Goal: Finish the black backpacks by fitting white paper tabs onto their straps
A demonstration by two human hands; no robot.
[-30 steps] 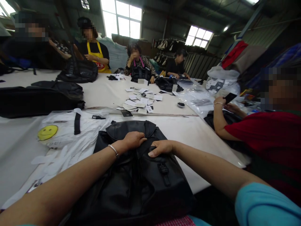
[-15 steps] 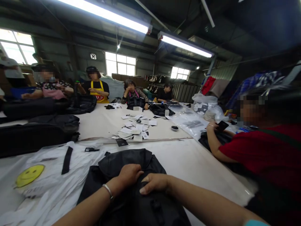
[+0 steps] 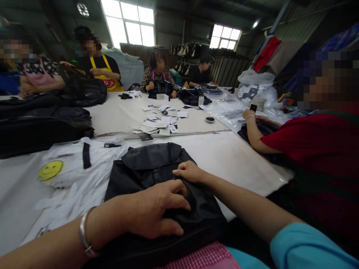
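Observation:
A black backpack (image 3: 146, 164) lies flat on the white table (image 3: 224, 157) right in front of me, its flap end pointing away. My left hand (image 3: 153, 211) rests on the near part of the bag with fingers spread flat; a silver bangle circles that wrist. My right hand (image 3: 187, 172) sits on the bag's right side, fingers curled and pinching the black fabric.
A white plastic bag with a yellow smiley (image 3: 50, 170) lies to the left, with black straps on it. Loose paper tags (image 3: 161, 121) are scattered mid-table. More black bags (image 3: 42, 127) are piled at left. A person in red (image 3: 308, 149) sits at right; others sit at the far side.
My left hand has slid back toward me along the bag and flattened out. My right hand has shifted slightly and now pinches the fabric. The camera tipped up, then back down.

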